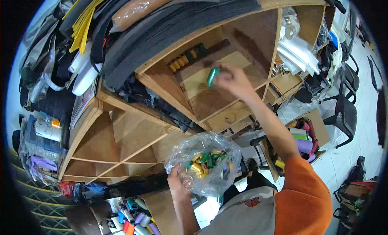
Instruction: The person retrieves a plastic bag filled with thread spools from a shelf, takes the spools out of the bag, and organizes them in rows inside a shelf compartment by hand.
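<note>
A green thread spool [212, 76] is in the right hand [227, 79], held near-upright and slightly tilted between thumb and fingers in the open front of a wooden shelf compartment [258, 30]. The fingers are bent and closed around one side of it; their exact grip is blurred.

Beyond the spool, toward the compartment's left side, a row of yellow thread spools [178, 64] lies side by side, with darker green ones [199, 51] at its right end. The row sits beside a pale flat panel [214, 67] on the compartment floor.

Below, the left hand [180, 182] is partly closed on the near left side of a clear plastic bag [226, 182], its fingers pressed against the film. The bag gapes upward and holds a jumble of yellow and green spools [205, 164].

Dark fabric rolls [173, 37] lie along the top of the shelving, with a plastic-wrapped brown roll [137, 10] and yellow strips [87, 22] at the upper left. White sheets [299, 53] fill part of a compartment to the right. Lower left is a wooden unit with divided compartments [97, 134], and below it a heap of coloured thread cones [135, 217] beside a cardboard flap [163, 212]. To the right, a cardboard box [319, 125] carries purple, red and green cones [304, 146], near a black chair [347, 113] on the tiled floor [329, 154].
</note>
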The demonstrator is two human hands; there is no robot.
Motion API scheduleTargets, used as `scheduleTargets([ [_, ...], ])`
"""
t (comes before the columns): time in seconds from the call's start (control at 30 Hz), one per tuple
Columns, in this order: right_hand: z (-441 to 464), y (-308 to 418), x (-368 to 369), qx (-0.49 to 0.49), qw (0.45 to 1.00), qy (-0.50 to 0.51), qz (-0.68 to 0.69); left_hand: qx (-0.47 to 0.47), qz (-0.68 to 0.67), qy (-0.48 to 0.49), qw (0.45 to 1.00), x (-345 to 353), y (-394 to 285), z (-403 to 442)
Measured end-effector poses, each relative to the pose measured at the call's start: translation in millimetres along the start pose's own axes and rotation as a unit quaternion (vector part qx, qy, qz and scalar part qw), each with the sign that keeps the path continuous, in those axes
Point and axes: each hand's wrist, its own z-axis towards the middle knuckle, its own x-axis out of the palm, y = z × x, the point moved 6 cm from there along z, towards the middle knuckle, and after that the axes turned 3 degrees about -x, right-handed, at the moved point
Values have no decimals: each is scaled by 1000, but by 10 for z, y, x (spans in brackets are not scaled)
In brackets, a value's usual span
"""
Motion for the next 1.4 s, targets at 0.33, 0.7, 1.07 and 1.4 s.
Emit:
scheduleTargets([
  [0.33, 2273, -2101, -241, -186, 925, -253, -213, -27, -61, 18, 998, -56, 111, 201],
  [0.7, 2204, -2003, -95, -251, 889, -294, -245, -12, -57, -16, 998, -162, 53, 247],
  [1.07, 247, -287, 486, 105, 907, 258, 317, 46, -18, 50, 998, -128, -131, 112],
  [1.4, -1723, -701, 2232, -106, 826, 417, -364, 33, -11, 80, 996, 390, -296, -394],
])
